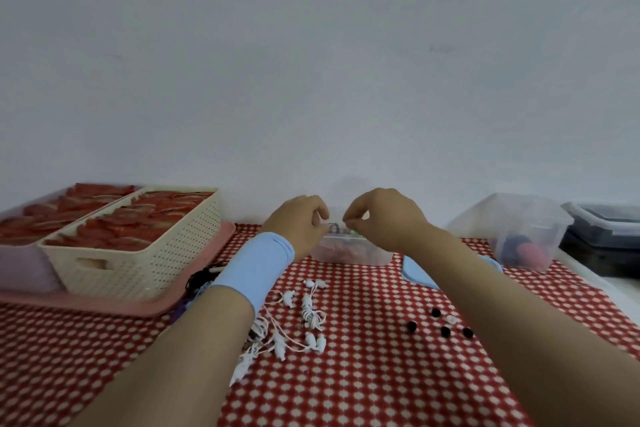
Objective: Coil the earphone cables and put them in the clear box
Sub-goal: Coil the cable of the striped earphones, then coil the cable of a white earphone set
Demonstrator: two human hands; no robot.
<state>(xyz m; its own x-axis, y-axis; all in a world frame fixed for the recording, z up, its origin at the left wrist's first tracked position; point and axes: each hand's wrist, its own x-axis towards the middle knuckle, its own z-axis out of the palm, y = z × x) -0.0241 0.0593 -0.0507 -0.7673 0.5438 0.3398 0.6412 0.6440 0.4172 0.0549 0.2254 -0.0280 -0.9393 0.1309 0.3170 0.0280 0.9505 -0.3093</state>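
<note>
Cream perforated plastic basket (138, 253), on pink tray (104, 305), far left. Left hand (298, 222): fingers curled, pinching small dark-and-green item (334, 227), too small to identify. White earphone cables (298, 319): loose on red-and-white checked cloth (381, 374), between forearms. Clear plastic box (349, 250): just beneath the item. Right hand (384, 218): fingertips pinching the item's other end. Black round ear tips (440, 322): scattered near right forearm.

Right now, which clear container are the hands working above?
The small clear box at centre, beside the blue lid; the bigger clear bin stands apart at right.
</note>
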